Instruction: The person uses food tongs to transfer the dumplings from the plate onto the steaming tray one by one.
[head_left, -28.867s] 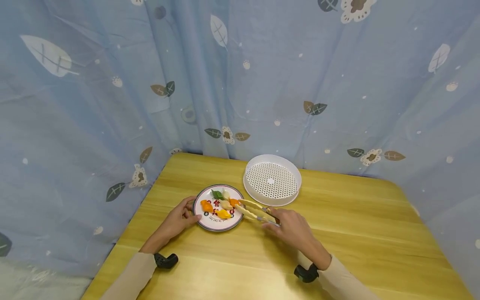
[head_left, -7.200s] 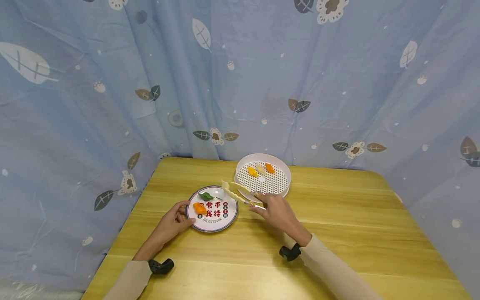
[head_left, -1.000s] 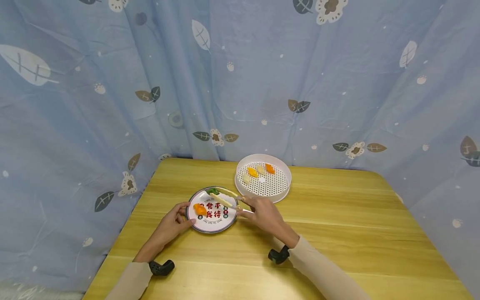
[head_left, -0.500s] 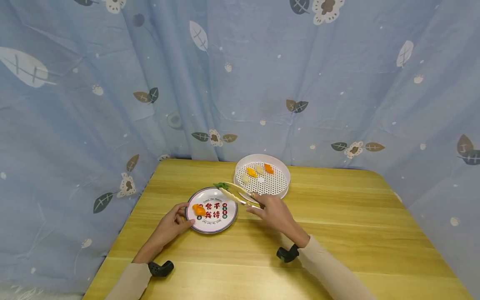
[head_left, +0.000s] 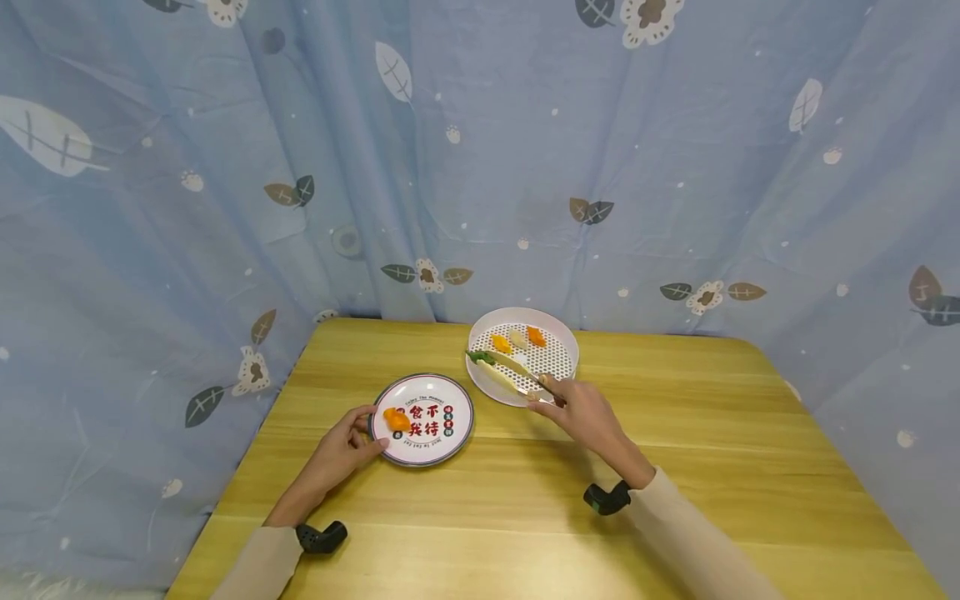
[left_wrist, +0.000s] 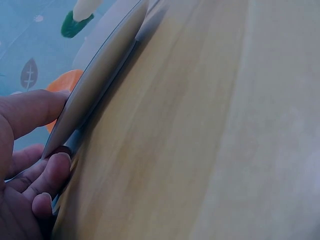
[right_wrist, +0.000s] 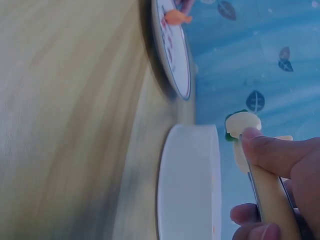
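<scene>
My left hand [head_left: 341,450] grips the near-left rim of a round white plate [head_left: 456,398] with red characters, thumb on top and fingers at the edge. One orange dumpling-shaped piece [head_left: 397,419] lies on it. My right hand [head_left: 588,421] holds yellow-tipped tongs [head_left: 501,379], their tips pinching a green leafy-looking piece [head_left: 480,357] over the left side of a white perforated round tray [head_left: 525,315]. In that tray lie a yellow piece [head_left: 501,343], a cream piece [head_left: 517,338] and an orange-red piece [head_left: 536,336]. Another cream piece there is hidden behind the tongs and green piece.
The wooden table [head_left: 675,433] extends right and toward me. Its back edge meets a blue patterned curtain [head_left: 510,167], which also hangs along the left. In the right wrist view, the tray's wall [right_wrist: 187,185] stands below the tongs.
The tongs have lifted the green piece off the plate and carried it right, over the tray. Earlier, several pieces moved from plate to tray. My left hand stays on the plate rim.
</scene>
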